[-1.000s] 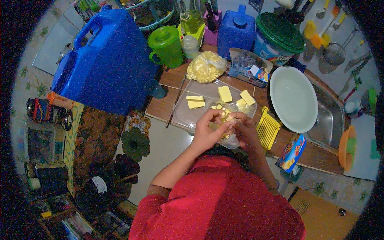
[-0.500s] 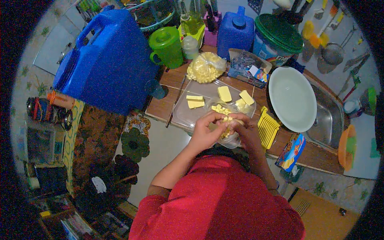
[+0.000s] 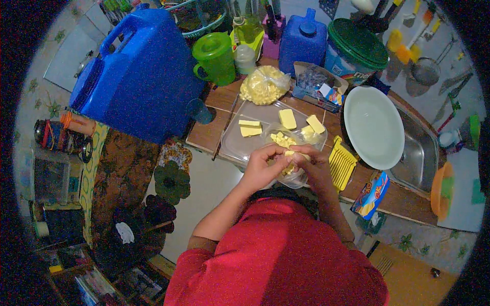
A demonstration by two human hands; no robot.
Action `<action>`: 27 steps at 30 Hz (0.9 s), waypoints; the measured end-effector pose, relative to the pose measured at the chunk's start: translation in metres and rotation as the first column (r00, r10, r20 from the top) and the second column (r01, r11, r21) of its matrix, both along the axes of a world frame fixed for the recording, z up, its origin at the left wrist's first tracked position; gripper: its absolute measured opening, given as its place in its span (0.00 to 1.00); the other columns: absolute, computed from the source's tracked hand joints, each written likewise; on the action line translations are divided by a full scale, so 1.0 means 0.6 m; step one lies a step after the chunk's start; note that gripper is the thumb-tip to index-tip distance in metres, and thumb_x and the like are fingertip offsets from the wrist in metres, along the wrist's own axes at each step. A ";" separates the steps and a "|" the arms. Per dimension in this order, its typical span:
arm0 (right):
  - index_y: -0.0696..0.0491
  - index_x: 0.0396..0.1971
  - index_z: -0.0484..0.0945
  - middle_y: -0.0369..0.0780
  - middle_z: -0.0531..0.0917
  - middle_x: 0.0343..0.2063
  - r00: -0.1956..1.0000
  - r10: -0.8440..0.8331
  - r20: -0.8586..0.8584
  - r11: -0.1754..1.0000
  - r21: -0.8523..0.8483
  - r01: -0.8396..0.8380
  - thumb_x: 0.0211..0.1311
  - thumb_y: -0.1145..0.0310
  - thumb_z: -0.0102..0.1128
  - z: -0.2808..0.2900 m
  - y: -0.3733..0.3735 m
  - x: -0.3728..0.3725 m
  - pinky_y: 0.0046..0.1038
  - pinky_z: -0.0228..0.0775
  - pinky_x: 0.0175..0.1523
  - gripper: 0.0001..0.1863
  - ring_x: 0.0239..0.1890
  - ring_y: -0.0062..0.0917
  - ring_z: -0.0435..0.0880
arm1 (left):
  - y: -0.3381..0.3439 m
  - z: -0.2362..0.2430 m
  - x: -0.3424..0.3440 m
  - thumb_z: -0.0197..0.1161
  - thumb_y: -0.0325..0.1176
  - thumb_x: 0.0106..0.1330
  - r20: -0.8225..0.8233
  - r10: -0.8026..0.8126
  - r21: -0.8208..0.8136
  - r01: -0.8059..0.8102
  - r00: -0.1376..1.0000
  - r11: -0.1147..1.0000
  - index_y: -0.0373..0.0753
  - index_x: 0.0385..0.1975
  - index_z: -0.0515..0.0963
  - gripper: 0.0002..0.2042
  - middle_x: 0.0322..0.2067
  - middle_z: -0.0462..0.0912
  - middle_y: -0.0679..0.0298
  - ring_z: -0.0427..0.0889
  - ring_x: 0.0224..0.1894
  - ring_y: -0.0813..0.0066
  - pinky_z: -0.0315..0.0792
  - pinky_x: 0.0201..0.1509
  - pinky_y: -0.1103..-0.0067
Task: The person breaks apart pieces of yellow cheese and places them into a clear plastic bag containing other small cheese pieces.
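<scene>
Both of my hands meet over a clear plastic bag (image 3: 293, 182) of small yellow cheese cubes (image 3: 282, 138). The fingers of my left hand (image 3: 264, 164) and my right hand (image 3: 315, 162) are closed in a pinch around a small piece of cheese (image 3: 289, 153) between them. Under the bag lies a clear plastic tray (image 3: 235, 142). On it rest a sliced cheese block (image 3: 250, 131), another cheese block (image 3: 287, 119) and a smaller one (image 3: 316, 124) at the right. A knotted bag of cheese cubes (image 3: 263, 87) sits behind the tray.
To the right are a ridged yellow slicer (image 3: 341, 164), a blue box (image 3: 371, 196), a big pale oval basin (image 3: 374, 127) and a sink (image 3: 421, 158). A large blue jerrycan (image 3: 143, 76) stands left; a green pitcher (image 3: 214, 58) and a green-lidded bucket (image 3: 357, 48) stand behind.
My fingers have shifted slightly around the cheese, and a single small piece now shows between them. The hands stay over the bag; the view has tilted a little.
</scene>
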State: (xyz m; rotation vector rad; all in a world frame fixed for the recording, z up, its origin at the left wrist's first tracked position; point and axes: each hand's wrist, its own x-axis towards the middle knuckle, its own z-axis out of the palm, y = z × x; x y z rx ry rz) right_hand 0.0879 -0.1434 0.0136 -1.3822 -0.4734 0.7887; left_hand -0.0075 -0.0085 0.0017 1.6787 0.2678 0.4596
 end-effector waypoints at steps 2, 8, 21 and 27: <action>0.58 0.39 0.78 0.36 0.75 0.29 0.996 -0.025 0.090 1.000 -0.005 0.026 0.54 0.68 0.59 0.003 0.001 -0.002 0.18 0.66 0.30 0.13 0.24 0.16 0.72 | 0.000 -0.011 0.000 0.62 0.32 0.55 -0.030 -0.013 -0.082 0.011 0.999 0.997 0.33 0.29 0.77 0.09 0.22 0.73 0.68 0.69 0.27 0.83 0.65 0.32 0.83; 0.58 0.37 0.78 0.36 0.75 0.27 0.990 -0.041 0.136 0.998 0.043 0.036 0.55 0.68 0.56 -0.021 -0.002 0.010 0.18 0.66 0.30 0.12 0.22 0.16 0.72 | 0.000 -0.016 -0.002 0.62 0.31 0.55 -0.104 -0.059 -0.253 0.031 0.993 0.967 0.34 0.29 0.78 0.07 0.24 0.76 0.70 0.71 0.28 0.84 0.67 0.33 0.85; 0.54 0.33 0.79 0.40 0.79 0.30 0.873 -0.015 0.488 0.990 -0.117 0.083 0.51 0.66 0.61 -0.045 -0.001 0.036 0.27 0.68 0.44 0.10 0.36 0.27 0.77 | 0.007 -0.010 -0.001 0.60 0.30 0.58 -0.044 -0.027 -0.694 -0.011 0.999 0.720 0.34 0.32 0.75 0.06 0.25 0.77 0.68 0.72 0.24 0.85 0.67 0.30 0.87; 0.53 0.33 0.80 0.44 0.79 0.30 0.845 0.051 0.532 0.966 -0.240 0.093 0.52 0.65 0.60 -0.040 0.000 0.044 0.29 0.67 0.46 0.10 0.38 0.31 0.77 | 0.021 -0.010 -0.004 0.61 0.30 0.58 -0.019 -0.025 -0.724 0.003 1.000 0.690 0.35 0.31 0.75 0.06 0.25 0.77 0.69 0.71 0.24 0.86 0.66 0.29 0.88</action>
